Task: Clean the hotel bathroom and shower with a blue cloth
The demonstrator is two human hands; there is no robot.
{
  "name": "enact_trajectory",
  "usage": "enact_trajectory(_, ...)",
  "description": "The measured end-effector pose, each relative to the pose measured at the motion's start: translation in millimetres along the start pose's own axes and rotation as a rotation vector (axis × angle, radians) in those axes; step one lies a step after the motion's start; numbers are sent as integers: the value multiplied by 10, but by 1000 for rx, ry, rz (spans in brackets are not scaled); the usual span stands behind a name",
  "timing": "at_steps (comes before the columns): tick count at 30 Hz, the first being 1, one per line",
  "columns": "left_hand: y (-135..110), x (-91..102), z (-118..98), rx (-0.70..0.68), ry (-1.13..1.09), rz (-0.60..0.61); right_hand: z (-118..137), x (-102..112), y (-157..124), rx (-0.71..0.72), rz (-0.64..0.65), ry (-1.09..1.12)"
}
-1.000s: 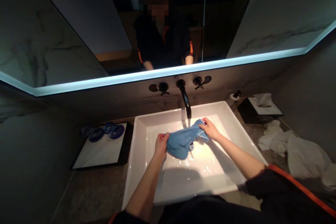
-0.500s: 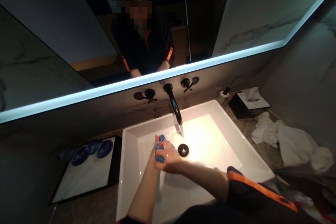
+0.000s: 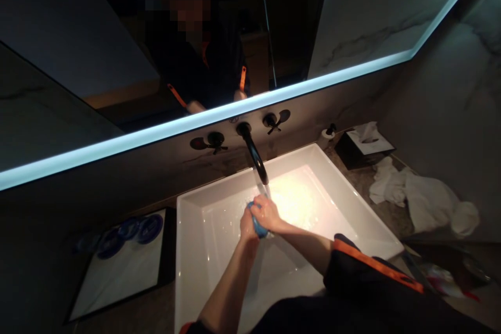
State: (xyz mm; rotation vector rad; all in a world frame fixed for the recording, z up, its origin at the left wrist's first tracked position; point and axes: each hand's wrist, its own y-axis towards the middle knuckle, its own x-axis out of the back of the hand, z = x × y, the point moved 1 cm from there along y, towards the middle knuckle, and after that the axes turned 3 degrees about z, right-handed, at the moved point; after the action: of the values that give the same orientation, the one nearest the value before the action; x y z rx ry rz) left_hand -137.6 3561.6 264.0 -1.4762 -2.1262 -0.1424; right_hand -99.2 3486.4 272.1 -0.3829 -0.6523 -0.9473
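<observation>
Both my hands are clasped together over a white square sink (image 3: 195,271), squeezing a bunched blue cloth (image 3: 258,227) between them. My left hand (image 3: 248,227) wraps the cloth from the left; my right hand (image 3: 268,213) closes over it from the right. They sit just under the spout of a black wall faucet (image 3: 253,154), from which water runs. Only a small edge of the cloth shows between the fingers.
Two black cross handles (image 3: 215,142) flank the faucet below a lit mirror edge. A black tray (image 3: 117,266) with blue-lidded jars (image 3: 129,228) lies left of the sink. A tissue box (image 3: 364,141) and crumpled white towels (image 3: 422,198) lie to the right.
A second ago the cloth was stretched out between my two hands. It is now balled up and both hands have closed over it under the spout. The view has tilted left.
</observation>
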Motion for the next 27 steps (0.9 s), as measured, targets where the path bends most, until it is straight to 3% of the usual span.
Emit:
enact_trajectory(3,-13,266,20,-60,-7,-96,-446,459,176,14,-80,-28)
enact_trajectory(6,-99,774,233,-89,140,-65,-1027,1010,113,120,-34,-36)
enact_trajectory(8,-167,1047,419,-15,215,-79,-1322,1216,30,53,-21,-55)
enact_trajectory(10,-189,1117,532,53,264,-157,-1406,1165,8,-104,-64,-85)
enact_trajectory(12,-151,981,528,75,417,-180,-1261,870,68,-185,-71,-103)
enact_trajectory(14,-87,774,455,67,596,-96,-1016,513,173,-119,26,-98)
enact_trajectory(16,-61,670,396,59,680,-26,-874,349,270,-60,105,-96)
enact_trajectory(18,-114,730,408,37,644,-41,-939,493,336,-69,91,-108)
enact_trajectory(20,-228,862,484,-11,607,-77,-1140,823,369,-143,9,-132)
enact_trajectory(22,-336,941,565,-17,518,-158,-1285,1072,371,-229,-33,-156)
enact_trajectory(23,-367,934,590,32,433,-202,-1283,1098,360,-262,-29,-164)
enact_trajectory(25,-360,819,583,212,169,-224,-1093,919,305,-273,34,-167)
enact_trajectory(27,-274,614,502,405,-204,-106,-707,530,187,-219,128,-151)
